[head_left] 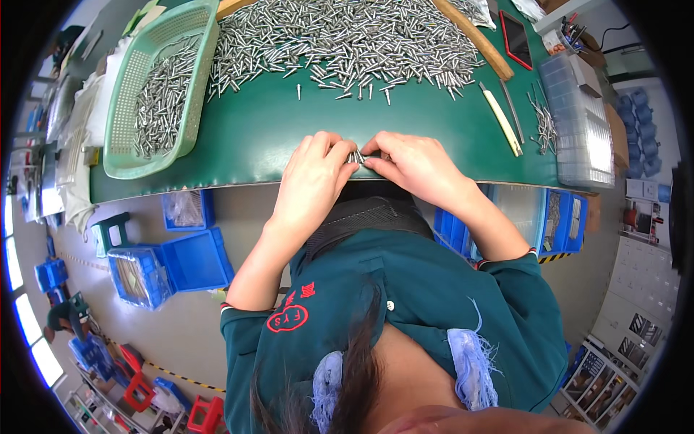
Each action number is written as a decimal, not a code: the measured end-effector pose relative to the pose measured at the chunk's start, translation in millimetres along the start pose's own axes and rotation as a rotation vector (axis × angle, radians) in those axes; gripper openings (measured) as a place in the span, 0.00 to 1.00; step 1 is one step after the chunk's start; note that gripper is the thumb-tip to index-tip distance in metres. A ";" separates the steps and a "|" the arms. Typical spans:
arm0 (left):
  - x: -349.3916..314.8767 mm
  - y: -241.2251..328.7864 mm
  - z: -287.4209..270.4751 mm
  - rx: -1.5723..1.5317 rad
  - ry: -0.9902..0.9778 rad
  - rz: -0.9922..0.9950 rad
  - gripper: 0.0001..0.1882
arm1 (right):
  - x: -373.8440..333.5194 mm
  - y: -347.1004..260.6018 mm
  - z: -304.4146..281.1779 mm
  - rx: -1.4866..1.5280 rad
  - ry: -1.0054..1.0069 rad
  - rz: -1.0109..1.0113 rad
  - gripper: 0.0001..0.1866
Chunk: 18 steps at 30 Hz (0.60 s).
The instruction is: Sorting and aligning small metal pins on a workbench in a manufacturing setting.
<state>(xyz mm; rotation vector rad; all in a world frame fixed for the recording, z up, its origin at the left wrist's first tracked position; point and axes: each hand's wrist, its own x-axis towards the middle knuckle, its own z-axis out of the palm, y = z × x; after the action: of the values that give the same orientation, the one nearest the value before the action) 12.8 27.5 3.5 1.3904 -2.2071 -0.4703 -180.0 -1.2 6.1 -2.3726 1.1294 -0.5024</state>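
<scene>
My left hand (311,170) and my right hand (416,165) meet over the near edge of the green tabletop (260,123). Between their fingertips are a few small silver metal pins (355,156), partly covered by the fingers. The left fingers curl round one side of these pins, while the right thumb and forefinger pinch at the other. Beyond my hands spreads a large heap of similar pointed metal pins (347,43). Several loose pins (298,92) lie apart from its near edge. To the left, a light green perforated basket (194,119) holds more of them.
Wooden strips (481,43) flank the heap. On the right are a yellow-handled knife (502,119), a thin metal rod (512,112), a red-edged phone (515,40), thin wire pieces (543,124) and clear plastic boxes (575,123). Blue bins (195,259) stand below the table.
</scene>
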 end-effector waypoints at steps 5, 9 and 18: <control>-7.9 0.4 -4.8 -0.109 0.096 -0.078 0.09 | 8.8 -2.7 -2.0 -0.068 -0.020 0.008 0.19; -14.6 -1.0 -9.4 -0.032 0.060 -0.091 0.09 | 23.4 -1.5 14.5 -0.170 0.097 -0.188 0.18; -60.2 -11.0 1.1 -0.986 -0.019 -0.506 0.11 | 27.7 4.0 21.9 -0.273 0.106 -0.334 0.13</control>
<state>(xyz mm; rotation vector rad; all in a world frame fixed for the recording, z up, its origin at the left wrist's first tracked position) 42.2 77.4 -16.3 1.2960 -1.2323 -1.4890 -154.9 -20.0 -10.8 -2.8249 0.8929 -0.6252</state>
